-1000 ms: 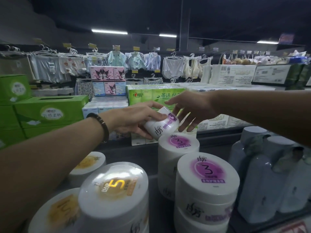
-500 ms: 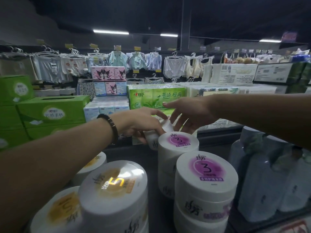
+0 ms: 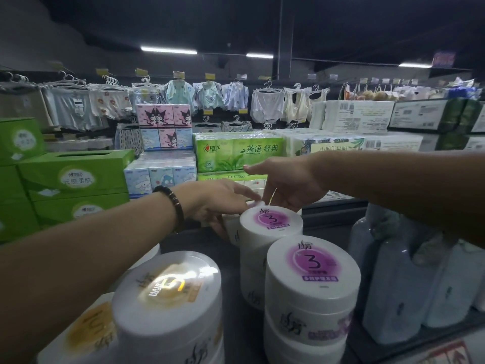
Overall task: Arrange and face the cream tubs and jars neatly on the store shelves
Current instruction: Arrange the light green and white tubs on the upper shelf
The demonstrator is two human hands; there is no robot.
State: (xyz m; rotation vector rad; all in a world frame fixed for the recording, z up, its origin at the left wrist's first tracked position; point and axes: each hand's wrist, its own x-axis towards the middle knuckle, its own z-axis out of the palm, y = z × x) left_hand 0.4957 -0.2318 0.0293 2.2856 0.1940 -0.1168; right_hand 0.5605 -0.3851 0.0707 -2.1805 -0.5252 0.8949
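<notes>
At the back of the shelf, left hand grips a small tub half hidden behind the purple-lidded stack, right hand loose-fingered just above, bottles crowding the right.

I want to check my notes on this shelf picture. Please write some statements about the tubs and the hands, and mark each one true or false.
1. The near white round plastic tub with the purple lid shows the number 3. True.
2. The left hand, a dark beaded bracelet at its wrist, grips a small white jar. True.
3. The right hand is closed into a fist. False: its fingers are spread and hold nothing.
4. The white round tub with the yellow lid label stands right of the purple one. False: it stands left.
</notes>
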